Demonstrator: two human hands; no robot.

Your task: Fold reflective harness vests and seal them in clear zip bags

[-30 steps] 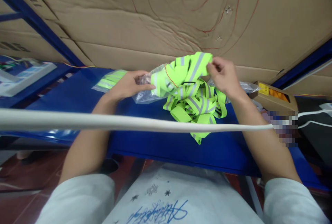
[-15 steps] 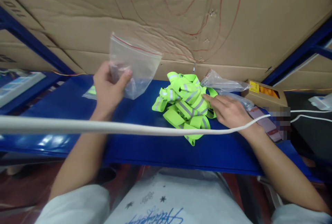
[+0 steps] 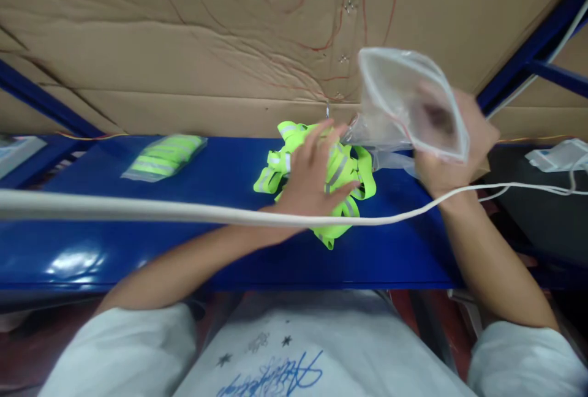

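A tangled pile of neon-yellow reflective strap point(image 3: 342, 167) with grey stripes lies on the blue tabletop. My left hand point(image 3: 310, 182) is over the pile with its fingers spread, covering part of it; whether it presses on the strap I cannot tell. Raised to the right of the pile, my right hand point(image 3: 478, 127) grips a clear zip bag point(image 3: 390, 87). The bag's mouth gapes open, and motion blurs both the bag and the hand. Inside the bag I make out no contents.
A filled clear bag of folded neon strap point(image 3: 163, 157) lies on the left. More clear bags point(image 3: 381, 133) lie behind the pile at the right. A white cable point(image 3: 257, 218) crosses in front of the view. Cardboard point(image 3: 206, 60) backs the blue table point(image 3: 220, 170).
The zip bag has passed from my left hand to my right and now gapes open. My left hand has moved right, over the strap pile. My right hand has left the pile and risen.
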